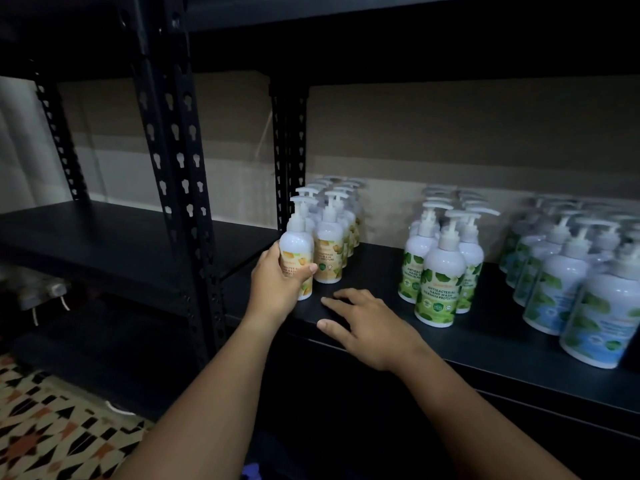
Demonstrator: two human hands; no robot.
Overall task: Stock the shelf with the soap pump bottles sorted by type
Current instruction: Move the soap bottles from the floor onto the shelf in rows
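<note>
At shelf front-left corner: left hand [277, 282] wraps the yellow-label pump bottle [296, 252], base on the shelf [374, 271], touching the front of the yellow-label rows [341, 220]. Right hand [367, 323] lies flat near the front edge, fingers spread, holding nothing. To do it well: square the bottle with its neighbour, label forward, nozzle same way, release only when upright. Bottle: white body, white pump, yellow fruit print. Green-leaf group [443, 265] mid-shelf, blue-green group [571, 271] at the right end.

Yellow-label bottle [297, 252] upright at the shelf [363, 271] front, heading its row; green-label [441, 271] and blue-label [588, 289] groups stand rightward.
</note>
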